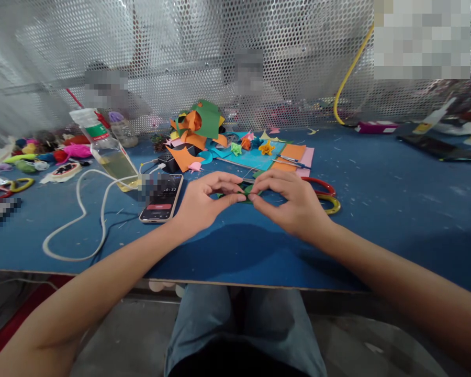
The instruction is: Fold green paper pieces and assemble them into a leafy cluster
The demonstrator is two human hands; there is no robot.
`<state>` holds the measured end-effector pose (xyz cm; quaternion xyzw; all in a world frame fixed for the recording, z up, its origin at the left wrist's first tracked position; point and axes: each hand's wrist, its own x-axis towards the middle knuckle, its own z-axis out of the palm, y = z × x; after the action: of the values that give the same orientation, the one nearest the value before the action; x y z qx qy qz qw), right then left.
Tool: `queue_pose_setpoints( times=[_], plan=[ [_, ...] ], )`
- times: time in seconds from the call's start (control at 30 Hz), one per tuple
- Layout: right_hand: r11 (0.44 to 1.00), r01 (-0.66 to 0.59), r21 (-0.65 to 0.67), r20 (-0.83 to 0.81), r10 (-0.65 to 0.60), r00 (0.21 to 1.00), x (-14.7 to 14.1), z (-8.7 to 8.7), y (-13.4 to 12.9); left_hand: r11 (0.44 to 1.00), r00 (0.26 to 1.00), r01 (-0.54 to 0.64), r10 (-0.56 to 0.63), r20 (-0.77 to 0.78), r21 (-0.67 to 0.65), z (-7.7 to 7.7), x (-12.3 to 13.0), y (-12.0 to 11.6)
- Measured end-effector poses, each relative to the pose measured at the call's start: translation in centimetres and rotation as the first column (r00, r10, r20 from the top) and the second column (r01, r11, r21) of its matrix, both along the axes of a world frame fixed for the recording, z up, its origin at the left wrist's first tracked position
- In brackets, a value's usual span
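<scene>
A small piece of green paper [248, 191] is pinched between the fingertips of both hands, just above the blue table. My left hand [210, 201] grips its left side with thumb and fingers, and my right hand [288, 199] grips its right side. The fingers cover much of the paper, so its full shape is hidden. Just beyond my right hand lie scissors [327, 195] with red and yellow handles, their blades partly hidden behind the hands. Small folded paper flowers, one of them yellow-orange [266, 147], rest on blue paper [235, 154] behind the hands.
A phone [163, 199] with a white cable [80, 199] and a bottle of yellowish liquid [112, 154] stand left. Cut paper is piled behind a black box [172, 161]. Orange sheets [288, 154] lie behind my right hand. A perforated metal screen [298, 57] borders the table [377, 209].
</scene>
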<state>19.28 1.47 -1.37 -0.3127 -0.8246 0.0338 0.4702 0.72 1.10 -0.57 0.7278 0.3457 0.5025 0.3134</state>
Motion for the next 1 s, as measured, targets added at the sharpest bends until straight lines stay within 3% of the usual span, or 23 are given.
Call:
queue_pose_setpoints(
  times=[0.2, 0.4, 0.47, 0.67, 0.77, 1.0],
  plan=[
    [0.997, 0.035, 0.07, 0.032, -0.037, 0.999, 0.0, -0.28, -0.06, 1.0, 0.995, -0.003, 0.003, -0.101, -0.004, -0.27, -0.17, -0.41],
    [0.997, 0.055, 0.055, 0.027, -0.056, 0.998, -0.09, -0.15, -0.15, 0.972, 0.968, -0.044, 0.098, -0.23, 0.229, -0.66, -0.14, -0.45],
    [0.997, 0.06, 0.044, 0.018, -0.061, 0.998, -0.1, -0.16, -0.11, 0.969, 0.969, -0.032, 0.091, -0.228, 0.247, -0.82, -0.12, -0.37],
    [0.998, 0.062, 0.02, 0.016, -0.063, 0.998, -0.08, -0.2, -0.11, 0.996, 0.998, 0.05, -0.047, -0.047, 0.068, -0.99, 0.18, -0.14],
    [0.998, 0.063, 0.027, 0.028, -0.063, 0.998, -0.09, -0.17, -0.11, 1.0, 1.0, 0.009, -0.009, 0.013, 0.012, -0.82, 0.32, -0.08],
    [0.996, 0.059, 0.068, 0.051, -0.062, 0.997, 0.04, -0.34, -0.01, 0.994, 0.993, -0.094, 0.09, -0.072, -0.055, -0.52, 0.1, -0.1]
  ],
)
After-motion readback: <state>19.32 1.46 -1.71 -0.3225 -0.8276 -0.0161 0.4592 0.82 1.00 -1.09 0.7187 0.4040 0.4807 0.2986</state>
